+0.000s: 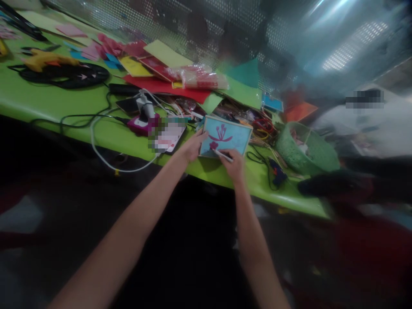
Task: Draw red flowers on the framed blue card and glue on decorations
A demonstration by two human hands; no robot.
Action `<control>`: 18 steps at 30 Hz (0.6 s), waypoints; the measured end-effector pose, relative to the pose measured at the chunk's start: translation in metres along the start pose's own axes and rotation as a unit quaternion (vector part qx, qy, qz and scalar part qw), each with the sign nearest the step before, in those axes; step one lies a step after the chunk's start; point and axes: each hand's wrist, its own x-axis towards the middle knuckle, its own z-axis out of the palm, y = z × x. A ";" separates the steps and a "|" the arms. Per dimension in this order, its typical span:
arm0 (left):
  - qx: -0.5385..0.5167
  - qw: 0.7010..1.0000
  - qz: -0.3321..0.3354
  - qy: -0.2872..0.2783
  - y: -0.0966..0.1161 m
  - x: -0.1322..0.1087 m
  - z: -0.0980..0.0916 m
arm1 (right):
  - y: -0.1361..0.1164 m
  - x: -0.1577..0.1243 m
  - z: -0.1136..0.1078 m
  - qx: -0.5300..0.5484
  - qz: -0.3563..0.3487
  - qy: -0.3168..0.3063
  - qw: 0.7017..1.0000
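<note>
A light-blue picture panel (240,136) with a pale frame carries a dark pink plant-like design. It leans tilted towards me at the table's front edge. My left hand (192,148) grips its left side, thumb on the front. Between the closed fingers of my right hand (234,164) is a white pen (224,155), its tip at the lower pink shape on the panel. Just left of my left hand lies a phone (170,136) with a white cable plugged in.
On the green table (135,150) are a purple power adapter (143,124), coloured paper sheets (170,88), a black cord and a glue gun (277,172). A green basket (305,150) stands right, near a person in white (380,124). Mesh runs along the back.
</note>
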 end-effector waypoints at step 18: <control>0.019 1.000 0.014 -0.003 -0.002 0.003 -0.003 | -0.005 0.000 -0.002 -0.013 0.012 0.011 1.000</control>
